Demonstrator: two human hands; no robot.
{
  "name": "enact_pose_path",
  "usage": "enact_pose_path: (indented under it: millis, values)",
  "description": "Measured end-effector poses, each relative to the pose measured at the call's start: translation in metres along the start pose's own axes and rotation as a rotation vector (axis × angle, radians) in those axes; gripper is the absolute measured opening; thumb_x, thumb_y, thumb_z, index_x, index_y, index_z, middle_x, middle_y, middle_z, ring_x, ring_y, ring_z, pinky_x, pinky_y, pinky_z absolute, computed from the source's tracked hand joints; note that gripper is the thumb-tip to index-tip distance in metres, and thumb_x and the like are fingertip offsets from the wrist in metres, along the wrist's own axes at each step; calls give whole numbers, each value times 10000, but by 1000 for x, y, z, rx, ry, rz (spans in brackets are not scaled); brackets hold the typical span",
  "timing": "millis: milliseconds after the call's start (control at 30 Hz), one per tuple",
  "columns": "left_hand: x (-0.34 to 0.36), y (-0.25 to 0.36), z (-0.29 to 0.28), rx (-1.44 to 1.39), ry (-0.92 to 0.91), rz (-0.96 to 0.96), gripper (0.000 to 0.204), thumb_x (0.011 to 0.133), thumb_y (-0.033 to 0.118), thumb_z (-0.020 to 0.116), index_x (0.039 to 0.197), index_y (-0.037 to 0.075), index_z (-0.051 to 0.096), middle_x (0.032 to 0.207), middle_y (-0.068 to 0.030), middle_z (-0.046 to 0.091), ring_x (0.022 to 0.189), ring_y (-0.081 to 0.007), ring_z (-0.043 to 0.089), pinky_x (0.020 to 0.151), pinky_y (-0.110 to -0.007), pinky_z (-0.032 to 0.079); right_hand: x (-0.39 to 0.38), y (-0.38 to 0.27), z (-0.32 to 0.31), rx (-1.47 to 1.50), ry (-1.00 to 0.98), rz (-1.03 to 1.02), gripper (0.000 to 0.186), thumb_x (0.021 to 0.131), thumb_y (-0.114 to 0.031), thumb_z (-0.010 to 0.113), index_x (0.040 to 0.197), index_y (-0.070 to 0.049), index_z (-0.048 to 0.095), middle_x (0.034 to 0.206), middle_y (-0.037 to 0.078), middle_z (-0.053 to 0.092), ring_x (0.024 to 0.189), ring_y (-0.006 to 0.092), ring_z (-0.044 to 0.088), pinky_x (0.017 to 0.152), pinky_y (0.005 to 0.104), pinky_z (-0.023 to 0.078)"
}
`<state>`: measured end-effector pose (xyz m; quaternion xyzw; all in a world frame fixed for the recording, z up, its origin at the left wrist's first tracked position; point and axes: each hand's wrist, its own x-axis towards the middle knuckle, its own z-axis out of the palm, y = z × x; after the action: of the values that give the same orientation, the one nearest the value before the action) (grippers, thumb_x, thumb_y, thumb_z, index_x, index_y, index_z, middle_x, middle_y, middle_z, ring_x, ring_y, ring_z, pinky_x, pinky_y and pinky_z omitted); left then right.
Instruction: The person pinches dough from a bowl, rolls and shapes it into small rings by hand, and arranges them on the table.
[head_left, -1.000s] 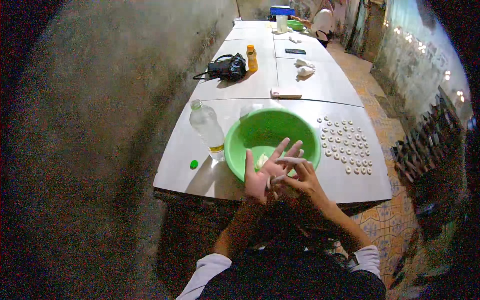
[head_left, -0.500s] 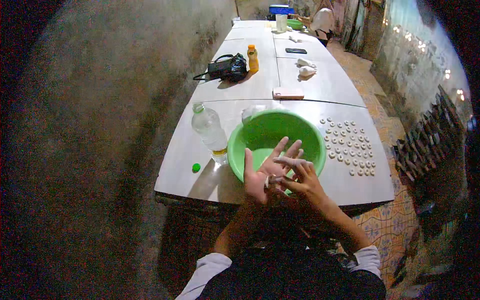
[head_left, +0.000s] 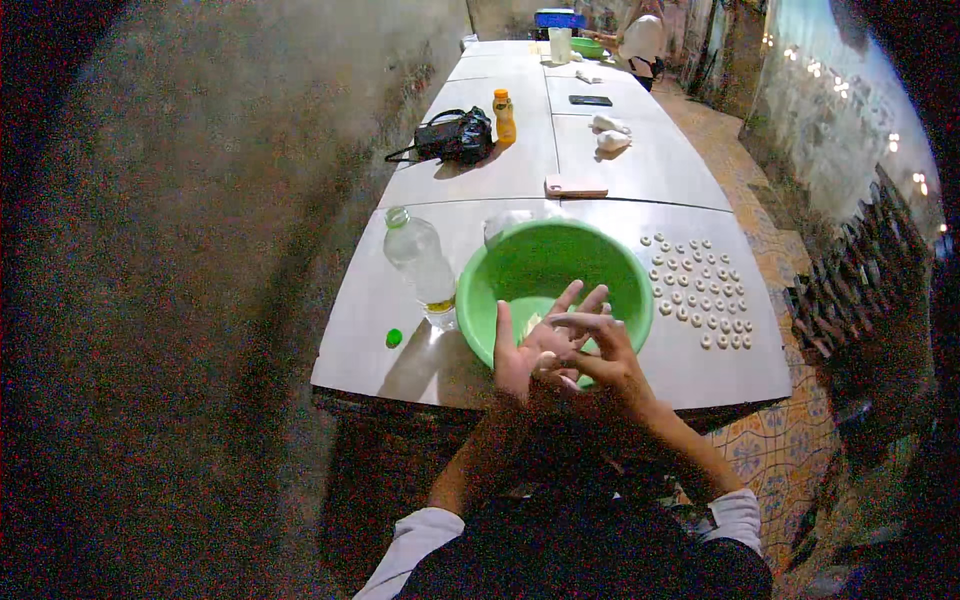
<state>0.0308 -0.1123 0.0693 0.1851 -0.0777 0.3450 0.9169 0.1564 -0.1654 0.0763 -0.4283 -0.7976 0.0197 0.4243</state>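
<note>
My left hand [head_left: 530, 350] is held palm up over the near rim of a green basin [head_left: 470, 275], its fingers stretched and spread. Bent over that palm, my right hand [head_left: 612, 365] has its fingers curled together around a small whitish piece of dough [head_left: 546, 360] at the heel of the left palm. The dough is partly hidden by the fingers. White residue coats some right fingertips. A pale lump [head_left: 532, 322] shows inside the basin beyond my left palm. To the right of the basin, several small white dough rings [head_left: 704, 290] lie in rows on the table.
Left of the basin stand a clear plastic bottle [head_left: 418, 260] and a green cap [head_left: 394, 338]. Farther along the white table [head_left: 480, 185] are a pink phone [head_left: 577, 186], a black bag [head_left: 455, 137], an orange bottle [head_left: 504, 118], white lumps [head_left: 612, 139] and a dark phone [head_left: 590, 100]. Another person [head_left: 643, 40] is at the far end.
My right fingers have shifted slightly down and curled closer over the left palm, with the dough piece moving a little right. The left hand has tilted slightly, uncovering the pale lump in the basin.
</note>
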Motion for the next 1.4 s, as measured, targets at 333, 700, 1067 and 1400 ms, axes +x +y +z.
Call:
enact_pose_path:
  millis: [333,700,1067,1400]
  values:
    - [-4,-1,1,78,68,61,922,806,732,174,1412,42,85,1452,-167,168,1334,-289,196,1073,-366,242,1,-5,3,-43,-79,-2,287,705,-172,593,991,-157,600,1287,73,443,1116,259,442,901,418,350]
    - [-5,3,0,47,41,79,888,816,717,187,1409,59,130,1452,-174,167,1338,-286,186,1080,-432,208,2,-10,10,-121,-32,-8,217,707,-214,625,920,-168,615,1326,55,417,1111,268,448,872,420,360]
    - [-4,6,2,14,85,93,858,827,698,219,1398,58,178,1439,-176,199,1310,-313,235,1066,-466,234,9,1,9,126,-54,85,200,616,-71,703,799,-127,642,1179,92,515,1095,277,457,914,398,350]
    - [-5,3,15,-35,181,30,828,832,691,222,1364,59,281,1385,-148,331,1236,-288,381,979,-455,363,23,12,-10,66,-232,80,317,611,-231,739,905,-209,620,1133,14,518,1068,265,447,850,452,305]
